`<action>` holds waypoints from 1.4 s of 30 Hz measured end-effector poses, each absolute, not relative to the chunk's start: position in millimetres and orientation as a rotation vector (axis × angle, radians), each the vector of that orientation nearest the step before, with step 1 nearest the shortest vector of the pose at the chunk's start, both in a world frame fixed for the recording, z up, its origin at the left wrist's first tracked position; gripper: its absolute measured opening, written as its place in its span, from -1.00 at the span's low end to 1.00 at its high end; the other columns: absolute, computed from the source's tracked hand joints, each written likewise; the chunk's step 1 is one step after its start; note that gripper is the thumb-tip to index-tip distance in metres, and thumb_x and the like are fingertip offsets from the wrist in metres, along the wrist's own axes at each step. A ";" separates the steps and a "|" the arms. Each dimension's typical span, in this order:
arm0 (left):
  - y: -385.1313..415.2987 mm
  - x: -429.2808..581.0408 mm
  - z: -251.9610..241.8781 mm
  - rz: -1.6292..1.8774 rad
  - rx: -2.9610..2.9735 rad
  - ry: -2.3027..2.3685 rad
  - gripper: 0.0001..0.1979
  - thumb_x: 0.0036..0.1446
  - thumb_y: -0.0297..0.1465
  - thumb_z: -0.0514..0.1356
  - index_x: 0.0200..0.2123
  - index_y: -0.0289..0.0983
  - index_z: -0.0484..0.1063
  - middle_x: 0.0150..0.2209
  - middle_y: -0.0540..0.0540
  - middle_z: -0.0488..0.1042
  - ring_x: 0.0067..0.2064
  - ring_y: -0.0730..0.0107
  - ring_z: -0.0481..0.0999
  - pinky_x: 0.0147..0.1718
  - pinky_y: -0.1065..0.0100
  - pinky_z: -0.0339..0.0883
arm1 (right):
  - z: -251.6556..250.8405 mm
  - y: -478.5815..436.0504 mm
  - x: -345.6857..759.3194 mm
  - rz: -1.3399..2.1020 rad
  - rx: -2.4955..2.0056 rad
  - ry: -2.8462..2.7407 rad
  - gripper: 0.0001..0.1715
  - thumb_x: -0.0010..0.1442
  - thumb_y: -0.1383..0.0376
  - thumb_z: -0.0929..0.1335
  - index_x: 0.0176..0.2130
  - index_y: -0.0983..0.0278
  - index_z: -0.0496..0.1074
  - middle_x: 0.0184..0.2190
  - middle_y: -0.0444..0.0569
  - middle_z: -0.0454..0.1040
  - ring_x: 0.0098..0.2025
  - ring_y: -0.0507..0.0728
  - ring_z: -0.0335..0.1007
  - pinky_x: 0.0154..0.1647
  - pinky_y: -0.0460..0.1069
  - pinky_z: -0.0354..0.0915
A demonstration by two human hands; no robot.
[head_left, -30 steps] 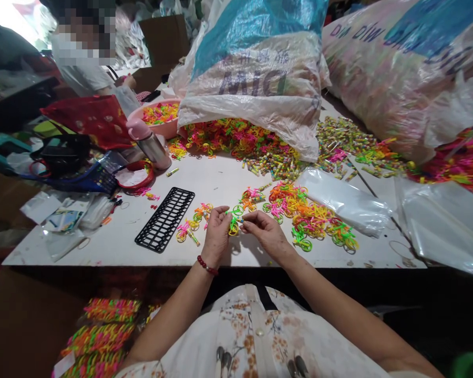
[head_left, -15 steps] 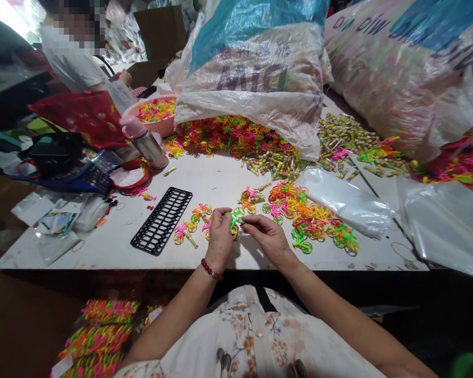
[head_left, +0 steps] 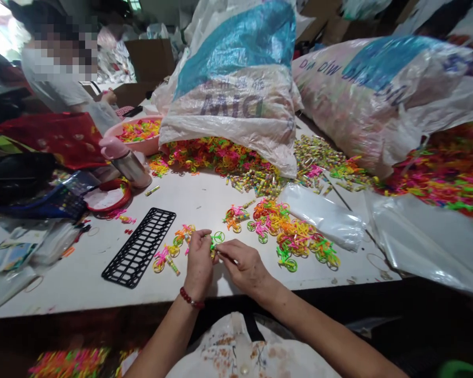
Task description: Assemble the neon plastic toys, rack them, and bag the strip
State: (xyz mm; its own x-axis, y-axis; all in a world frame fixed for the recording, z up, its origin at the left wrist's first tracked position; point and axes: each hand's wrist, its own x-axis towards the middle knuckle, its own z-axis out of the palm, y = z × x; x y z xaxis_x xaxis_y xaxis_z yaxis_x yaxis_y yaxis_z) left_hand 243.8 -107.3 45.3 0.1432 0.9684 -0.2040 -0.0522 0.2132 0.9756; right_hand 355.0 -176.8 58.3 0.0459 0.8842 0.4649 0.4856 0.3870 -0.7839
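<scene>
Green toy bicycle [head_left: 218, 237]: between both hands, above the near part of the worktop [head_left: 199, 195].
Left hand [head_left: 200, 262]: closed on the toy, fingers covering much of it.
Right hand [head_left: 242, 265]: fingertips in a narrow pinch at the toy's near right side; any smaller part there is hidden.
Black rack [head_left: 140, 247]: flat, left of the hands.
Loose toy bicycles [head_left: 295, 231]: multicoloured, heaped to the right.
Standing sack [head_left: 232, 89]: blue and white, large dark lettering reversed or inverted, smaller characters illegible; colourful toys at its open bottom.
Leaning sack [head_left: 355, 100]: repeated "DIW" in purple, partly creased.
Pink basin [head_left: 152, 147]: bright toy pieces inside.
Red basket [head_left: 124, 202]: white paper inside.
Flask [head_left: 132, 168]: pink-topped, beside the red basket.
</scene>
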 end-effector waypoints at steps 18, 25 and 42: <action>-45.4 295.0 43.1 0.406 2.664 0.929 -0.81 0.15 -0.47 0.11 -0.17 -0.24 0.44 0.01 -0.22 0.35 0.07 0.12 0.29 0.02 0.10 0.27 | 61.2 -49.8 478.6 0.061 -2.251 -2.008 -0.67 0.19 0.41 0.31 -0.03 0.46 0.40 -0.06 0.24 0.42 -0.11 0.20 0.34 -0.13 0.00 0.21; -50.8 259.8 33.5 0.548 2.566 0.867 -0.86 0.15 -0.55 0.06 -0.30 -0.26 0.39 -0.08 -0.21 0.38 -0.02 0.18 0.35 -0.01 0.11 0.31 | 57.2 -65.5 458.2 0.456 -2.076 -1.820 -0.64 0.18 0.17 0.37 -0.07 0.32 0.40 -0.11 0.12 0.42 -0.11 0.19 0.36 -0.12 0.00 0.22; -79.6 249.1 65.6 0.942 1.625 0.980 -0.73 0.25 -0.22 0.10 -0.07 -0.23 0.37 -0.12 -0.15 0.46 -0.10 0.29 0.44 -0.09 0.19 0.37 | 72.5 -115.7 413.2 0.351 -1.717 -1.347 -0.83 0.21 0.18 0.32 -0.28 0.24 0.33 -0.48 -0.16 0.34 -0.48 0.04 0.23 -0.43 -0.06 0.18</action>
State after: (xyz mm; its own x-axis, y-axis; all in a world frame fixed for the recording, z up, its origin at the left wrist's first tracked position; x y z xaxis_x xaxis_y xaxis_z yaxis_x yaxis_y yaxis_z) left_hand 249.1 -79.6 65.6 0.3738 0.9192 0.1240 0.1600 -0.1955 0.9676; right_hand 413.2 -115.7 72.5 0.3666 0.8833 0.2920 0.6284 -0.0036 -0.7779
